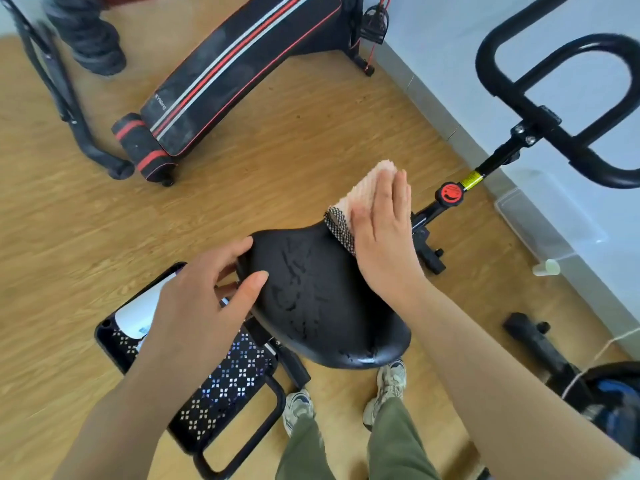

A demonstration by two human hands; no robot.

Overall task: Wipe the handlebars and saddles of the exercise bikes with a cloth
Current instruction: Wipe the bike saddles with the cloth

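I am on the saddle part of the wipe. My right hand (384, 233) lies flat, fingers straight and together, pressing the pale pink ribbed cloth with a black-and-white woven edge (363, 188) onto the narrow nose of the black padded saddle (311, 299). My left hand (204, 296) grips the saddle's wide left flank, thumb on top and fingers curled over the rim, which I judge steadies the seat against the push.

To do this well, I would bear down with the whole palm and draw the cloth from the nose back over the broad rear in overlapping strokes. I would then follow the side curves. The middle of the cover looks cracked, so even, moderate pressure seems wise.

The cloth sits under my right fingers and shows beyond the fingertips and along the hand's left side. Nothing pinches it, so it could bunch or slip. The black tubular handlebar (519, 95) stands well apart at upper right, with neither hand on it.
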